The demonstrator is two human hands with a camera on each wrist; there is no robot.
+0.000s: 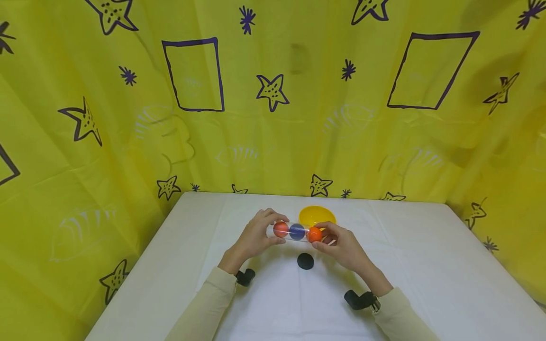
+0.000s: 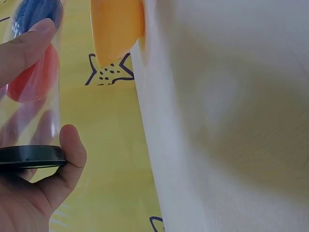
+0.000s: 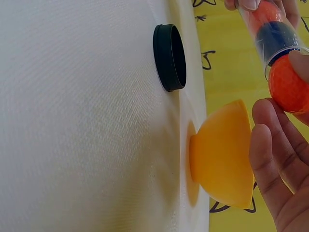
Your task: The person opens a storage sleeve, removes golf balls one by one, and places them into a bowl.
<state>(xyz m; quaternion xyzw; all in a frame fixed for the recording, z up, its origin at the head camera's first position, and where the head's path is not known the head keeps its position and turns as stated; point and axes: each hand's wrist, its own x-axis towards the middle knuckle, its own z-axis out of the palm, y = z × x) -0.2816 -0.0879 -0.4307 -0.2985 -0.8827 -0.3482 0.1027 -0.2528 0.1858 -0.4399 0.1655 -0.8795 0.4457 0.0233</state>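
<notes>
My left hand (image 1: 256, 235) grips a clear tube (image 2: 52, 113) held sideways above the table. A black cap (image 2: 33, 156) closes the tube's left end. Inside lie a red ball (image 1: 280, 229) and a dark blue ball (image 1: 297, 231), side by side. An orange dimpled ball (image 3: 288, 84) is pinched by my right hand (image 1: 344, 245), right at the tube's open end. In the right wrist view its thumb lies on top of this ball, and the other fingers are partly spread below.
A yellow bowl (image 1: 310, 214) stands on the white table (image 1: 170, 270) just behind the hands. Nearer than the tube lies a loose black cap (image 1: 305, 261). A yellow patterned curtain (image 1: 307, 132) hangs behind the table and along its sides.
</notes>
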